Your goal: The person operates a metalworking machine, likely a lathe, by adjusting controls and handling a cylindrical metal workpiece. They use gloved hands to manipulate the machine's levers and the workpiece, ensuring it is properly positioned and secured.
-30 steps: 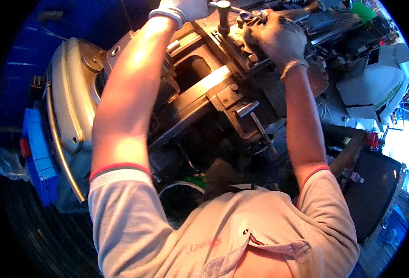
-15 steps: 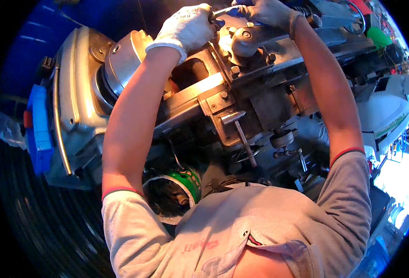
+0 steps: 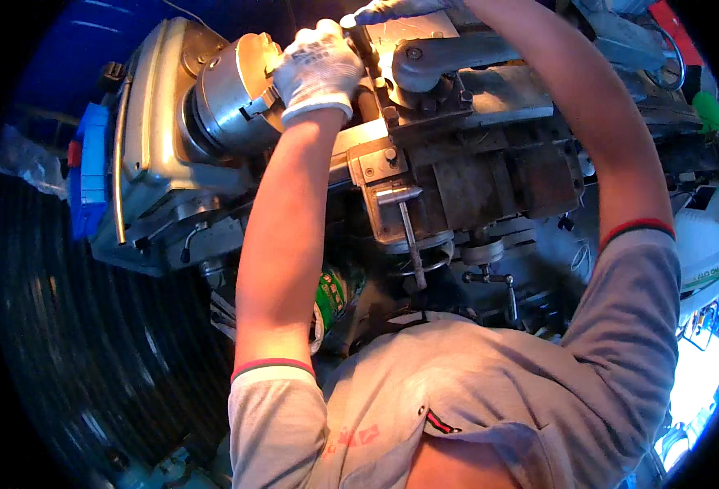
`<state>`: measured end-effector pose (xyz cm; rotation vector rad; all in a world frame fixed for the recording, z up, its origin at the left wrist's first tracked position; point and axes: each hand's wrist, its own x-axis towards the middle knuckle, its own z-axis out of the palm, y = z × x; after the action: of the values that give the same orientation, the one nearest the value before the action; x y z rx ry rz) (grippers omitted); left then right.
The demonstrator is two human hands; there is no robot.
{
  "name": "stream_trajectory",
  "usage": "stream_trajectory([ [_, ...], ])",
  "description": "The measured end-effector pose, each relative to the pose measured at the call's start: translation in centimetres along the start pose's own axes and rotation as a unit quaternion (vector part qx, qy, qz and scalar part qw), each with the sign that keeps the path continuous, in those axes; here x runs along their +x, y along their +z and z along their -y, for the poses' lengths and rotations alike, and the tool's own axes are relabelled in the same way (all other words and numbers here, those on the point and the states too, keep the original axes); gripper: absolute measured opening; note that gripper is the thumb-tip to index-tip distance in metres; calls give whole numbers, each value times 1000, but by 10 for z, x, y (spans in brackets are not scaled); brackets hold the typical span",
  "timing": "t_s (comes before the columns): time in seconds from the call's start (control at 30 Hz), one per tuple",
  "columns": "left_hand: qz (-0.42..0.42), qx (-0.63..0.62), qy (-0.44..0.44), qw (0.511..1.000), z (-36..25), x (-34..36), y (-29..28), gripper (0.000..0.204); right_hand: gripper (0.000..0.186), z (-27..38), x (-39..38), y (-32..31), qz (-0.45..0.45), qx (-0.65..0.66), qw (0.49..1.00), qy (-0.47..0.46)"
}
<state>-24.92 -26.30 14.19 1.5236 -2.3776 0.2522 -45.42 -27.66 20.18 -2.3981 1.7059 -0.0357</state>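
Observation:
My left hand [image 3: 318, 69], in a white knit glove, is between the lathe's round chuck [image 3: 225, 94] and the tool post area. Its fingers are curled around something I cannot make out, close to a dark upright part [image 3: 361, 49]. At the upper edge is my right hand [image 3: 404, 10], also gloved and partly cut off. One fingertip reaches left to the top of that dark part; the other fingers are hidden. A rounded metal clamp arm [image 3: 420, 65] stands just right of the hands, on the carriage.
A T-shaped handle [image 3: 408, 228] hangs at the carriage front, with a crank handle [image 3: 494, 279] to its right. A blue bin [image 3: 90, 171] stands left of the headstock [image 3: 151, 122]. Below my left forearm is a green container [image 3: 331, 297]. Ribbed black matting [image 3: 131, 342] covers the floor.
The view has shifted. My left hand has come nearer the chuck, and my right hand has moved left along the top edge. The metal rod between the hands no longer shows.

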Motion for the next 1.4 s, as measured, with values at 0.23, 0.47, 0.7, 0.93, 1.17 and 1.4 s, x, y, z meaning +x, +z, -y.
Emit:
stream_trajectory([
  [0.23, 12, 4, -51, 999, -3, 8, -2, 39, 64, -32, 34, 48, -137, -98, 985, -48],
  [0.47, 1, 60, 9, 998, 9, 23, 3, 37, 75, 2, 15, 49, -146, -35, 987, 50],
  [0.7, -21, 4, 30, 999, 0, 15, -11, 37, 81, 25, -14, 39, -164, 10, 980, 115],
  [0.93, 111, -103, 29, 988, 10, 9, -32, 37, 84, 10, 0, 52, -227, 21, 974, 3],
  [1.17, 148, -241, 38, 959, 12, 12, -52, 36, 79, 17, -25, 26, -214, 1, 977, 4],
  [1.4, 110, -173, 49, 977, 13, -22, -33, 35, 41, 8, -41, 60, -198, -121, 968, -92],
])
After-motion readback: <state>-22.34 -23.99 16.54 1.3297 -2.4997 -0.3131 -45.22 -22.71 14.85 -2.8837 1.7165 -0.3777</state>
